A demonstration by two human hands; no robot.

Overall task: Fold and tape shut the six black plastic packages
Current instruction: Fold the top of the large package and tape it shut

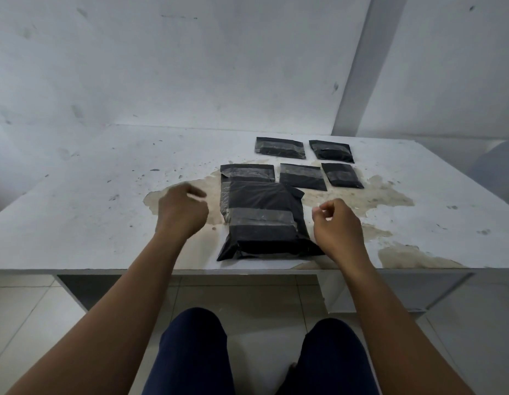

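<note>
Both hands hovered over the table (76, 212), one on each side of the biggest package (264, 220), and neither touched it. On that package's left side, the left hand (182, 208) had its fingers loosely curled and held nothing; its fingertips were blurred. On the other side, the right hand (337, 223) had its fingers drawn in, thumb and forefinger close together, with nothing visible between them.

That biggest package was black plastic, lying near the table's front edge, with a band of clear tape across its middle and more tape along its left edge. Its far edge overlapped a smaller taped package (247, 173). To the right of that one, in the same row, lay a second small package (302, 176) and a third (342, 175), each apart from its neighbour. Farther back sat two more, one on the left (279, 147) and one on the right (331, 151), both showing tape.

Where the packages lay, the white surface was worn through to a brownish patch (384, 196). Below the front edge showed a pale tiled floor (34, 317) and the person's knees in dark blue trousers (193, 346).
</note>
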